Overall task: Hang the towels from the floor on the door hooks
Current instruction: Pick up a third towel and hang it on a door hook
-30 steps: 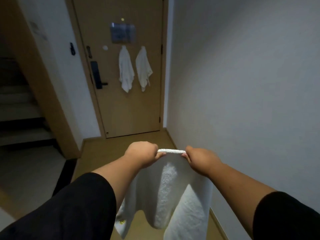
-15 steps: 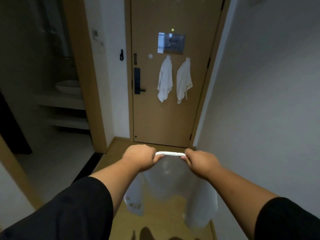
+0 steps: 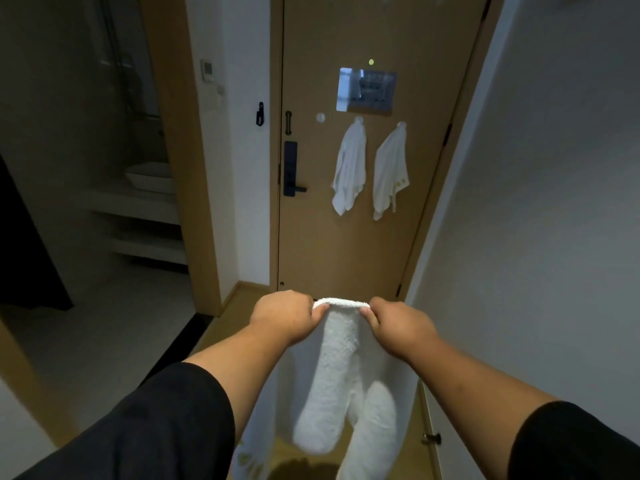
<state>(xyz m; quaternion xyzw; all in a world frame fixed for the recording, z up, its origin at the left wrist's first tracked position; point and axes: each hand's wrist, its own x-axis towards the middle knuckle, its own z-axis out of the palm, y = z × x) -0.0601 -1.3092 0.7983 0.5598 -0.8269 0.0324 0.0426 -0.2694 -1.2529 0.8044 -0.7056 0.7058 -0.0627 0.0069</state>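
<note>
Left hand (image 3: 282, 317) and right hand (image 3: 398, 327) pinch the towel (image 3: 341, 375) by its top edge, stretched left–right between them; the door (image 3: 346, 237) lies straight ahead, well apart.

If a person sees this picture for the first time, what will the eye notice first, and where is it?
First, the white towel at bottom centre, stretched by its top edge between the left hand and the right hand, the rest hanging down. Next, two white towels already hanging side by side on the wooden door ahead, one left of the other, below a shiny plate.
</note>
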